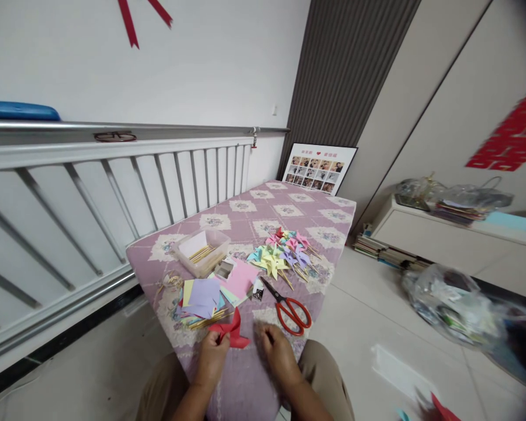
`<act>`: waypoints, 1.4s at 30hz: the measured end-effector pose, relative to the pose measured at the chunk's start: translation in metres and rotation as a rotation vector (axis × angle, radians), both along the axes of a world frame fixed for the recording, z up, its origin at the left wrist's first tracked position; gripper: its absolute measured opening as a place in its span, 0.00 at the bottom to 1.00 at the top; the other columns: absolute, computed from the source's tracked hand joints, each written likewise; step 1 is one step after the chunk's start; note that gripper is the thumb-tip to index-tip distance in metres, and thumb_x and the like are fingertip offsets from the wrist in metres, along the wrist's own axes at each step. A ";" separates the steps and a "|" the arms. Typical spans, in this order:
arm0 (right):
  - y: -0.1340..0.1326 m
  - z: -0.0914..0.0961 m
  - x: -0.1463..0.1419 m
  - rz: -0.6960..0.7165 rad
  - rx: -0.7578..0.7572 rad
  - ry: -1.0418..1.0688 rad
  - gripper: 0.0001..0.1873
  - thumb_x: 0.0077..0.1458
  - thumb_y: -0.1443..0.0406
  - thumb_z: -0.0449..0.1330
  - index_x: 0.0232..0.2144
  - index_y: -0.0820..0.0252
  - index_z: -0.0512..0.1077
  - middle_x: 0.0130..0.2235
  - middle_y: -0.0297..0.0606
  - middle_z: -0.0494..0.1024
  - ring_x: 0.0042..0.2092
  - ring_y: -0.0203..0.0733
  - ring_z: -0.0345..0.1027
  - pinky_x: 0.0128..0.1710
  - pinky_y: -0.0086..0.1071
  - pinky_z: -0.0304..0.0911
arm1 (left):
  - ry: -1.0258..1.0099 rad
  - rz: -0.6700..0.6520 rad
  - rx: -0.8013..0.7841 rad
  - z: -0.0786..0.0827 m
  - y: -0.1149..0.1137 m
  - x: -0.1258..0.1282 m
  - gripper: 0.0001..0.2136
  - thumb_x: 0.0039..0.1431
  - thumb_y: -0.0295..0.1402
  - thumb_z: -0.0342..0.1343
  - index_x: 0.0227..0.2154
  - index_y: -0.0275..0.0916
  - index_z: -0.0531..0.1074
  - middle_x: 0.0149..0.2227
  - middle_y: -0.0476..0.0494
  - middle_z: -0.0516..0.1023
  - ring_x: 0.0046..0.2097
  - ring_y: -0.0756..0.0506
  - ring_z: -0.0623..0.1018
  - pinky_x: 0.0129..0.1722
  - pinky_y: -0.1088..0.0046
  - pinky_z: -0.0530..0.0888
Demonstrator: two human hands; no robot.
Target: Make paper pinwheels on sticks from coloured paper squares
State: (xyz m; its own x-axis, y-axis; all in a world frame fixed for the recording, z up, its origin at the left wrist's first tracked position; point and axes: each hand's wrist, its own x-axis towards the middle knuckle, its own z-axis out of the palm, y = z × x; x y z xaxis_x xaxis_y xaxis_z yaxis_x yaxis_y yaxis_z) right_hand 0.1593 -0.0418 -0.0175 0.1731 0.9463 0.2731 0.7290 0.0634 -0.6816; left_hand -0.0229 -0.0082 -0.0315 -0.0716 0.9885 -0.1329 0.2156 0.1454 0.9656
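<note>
My left hand [214, 354] pinches a red paper pinwheel [235, 333] above the near end of the table. To its right, my right hand [277, 348] is closed with the fingertips pressed together; whatever is between them is too small to make out. Orange-handled scissors [291, 313] lie open just beyond my right hand. Behind the red pinwheel are a stack of coloured paper squares [203, 298], pink paper sheets [240, 277] and a small white box of dark pins [258, 290]. Several finished pinwheels [272, 259] on sticks are heaped farther back.
A clear plastic box [193, 266] holds wooden sticks. The table [284, 210] wears a purple floral cloth. A white railing [170, 181] runs along the left. A photo board [318, 169] leans at the far end. Plastic bags [453, 310] sit on the floor at right.
</note>
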 end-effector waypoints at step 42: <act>0.115 0.040 0.025 -0.025 -0.563 -0.423 0.12 0.60 0.61 0.56 0.44 0.61 0.70 0.46 0.40 0.74 0.44 0.41 0.70 0.43 0.42 0.68 | -0.023 -0.088 -0.009 -0.013 -0.002 -0.005 0.07 0.51 0.33 0.52 0.27 0.36 0.74 0.28 0.44 0.77 0.32 0.44 0.74 0.34 0.71 0.68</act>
